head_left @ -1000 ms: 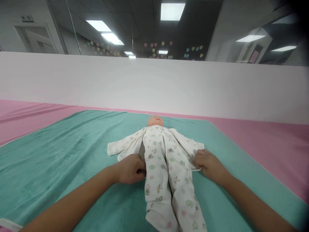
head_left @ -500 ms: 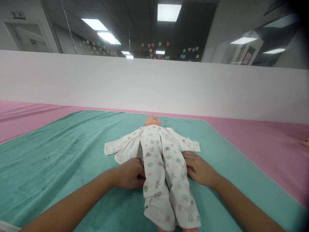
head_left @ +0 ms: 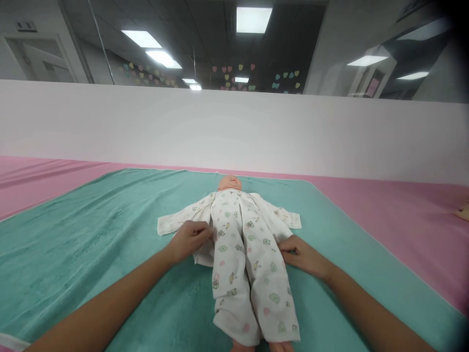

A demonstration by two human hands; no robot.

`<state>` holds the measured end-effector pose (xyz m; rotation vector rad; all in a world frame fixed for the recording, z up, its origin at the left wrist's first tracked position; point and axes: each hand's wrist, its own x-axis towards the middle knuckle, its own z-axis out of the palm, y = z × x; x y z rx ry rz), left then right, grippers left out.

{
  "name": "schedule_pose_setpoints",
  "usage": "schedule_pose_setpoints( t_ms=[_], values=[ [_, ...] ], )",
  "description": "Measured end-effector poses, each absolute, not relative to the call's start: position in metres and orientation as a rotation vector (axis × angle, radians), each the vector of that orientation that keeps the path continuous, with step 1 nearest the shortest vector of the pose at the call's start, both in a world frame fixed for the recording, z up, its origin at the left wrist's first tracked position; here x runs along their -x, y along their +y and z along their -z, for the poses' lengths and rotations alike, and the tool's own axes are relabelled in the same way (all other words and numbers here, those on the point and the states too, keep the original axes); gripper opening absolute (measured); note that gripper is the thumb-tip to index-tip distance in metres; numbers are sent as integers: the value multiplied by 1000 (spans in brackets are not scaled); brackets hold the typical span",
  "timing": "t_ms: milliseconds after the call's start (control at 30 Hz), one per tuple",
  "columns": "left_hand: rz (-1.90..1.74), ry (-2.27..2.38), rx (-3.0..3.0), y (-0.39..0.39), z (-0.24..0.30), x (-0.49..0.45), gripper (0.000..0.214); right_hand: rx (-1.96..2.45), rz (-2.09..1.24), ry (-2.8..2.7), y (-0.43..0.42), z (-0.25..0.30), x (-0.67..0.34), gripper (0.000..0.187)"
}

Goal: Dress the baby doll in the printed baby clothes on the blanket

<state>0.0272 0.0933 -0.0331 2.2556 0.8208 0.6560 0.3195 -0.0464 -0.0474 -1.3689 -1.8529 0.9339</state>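
Note:
A baby doll [head_left: 230, 183] lies on its back, head away from me, in a white patterned jacket [head_left: 183, 218] with sleeves spread sideways. White printed trousers [head_left: 252, 274] cover its front from the chest down, and its bare feet [head_left: 281, 347] show at the lower edge. My left hand [head_left: 191, 239] is closed in a pinch at the left side of the trousers, on the jacket's side flap; its fingertips partly hide the cloth. On the other side, my right hand [head_left: 302, 255] pinches the jacket's lower edge beside the trousers.
Under the doll lies a teal blanket [head_left: 110, 244] over a pink sheet [head_left: 384, 210]. A white padded wall [head_left: 234, 132] rises behind, with glass [head_left: 286, 39] above it. A small beige object [head_left: 463, 211] sits at the far right edge.
My left hand has moved up along the trousers' side, away from me, and the jacket flap there now hangs lower beneath it. My right hand has shifted slightly down, drawing the jacket edge out.

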Motion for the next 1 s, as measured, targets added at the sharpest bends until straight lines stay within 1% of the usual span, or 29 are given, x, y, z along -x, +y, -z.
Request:
schedule_pose_setpoints(
  t_ms=[67,167,267,333,533,667,767,833,933,1000],
  values=[
    [-854,992,-2291,102,32,-25,27,1420,-919,-1744,-45,45,-322,41],
    [-1080,1071,-2420,117,38,-21,20,1602,-692,-1481,-41,43,-328,35],
    [-1134,1202,-2561,132,47,-18,30,1811,-414,-1203,-36,47,-341,32],
    [-1072,1321,-2633,139,52,-17,35,1908,-335,-1128,-32,53,-351,32],
    [-959,1383,-2792,144,52,-23,30,1937,-478,-1116,-19,67,-362,35],
    [-922,1355,-2765,141,50,-36,27,1750,-666,-1041,-14,71,-357,39],
    [-924,1418,-2540,139,43,-46,29,1431,-889,-956,-19,72,-356,44],
    [-985,1443,-2242,139,31,-52,35,1246,-1006,-901,-23,70,-357,45],
    [-1045,1334,-1843,139,3,-60,39,1076,-1080,-866,-28,66,-356,42],
    [-999,1219,-1712,135,-19,-70,37,1019,-1108,-873,-29,62,-354,40]
  ],
)
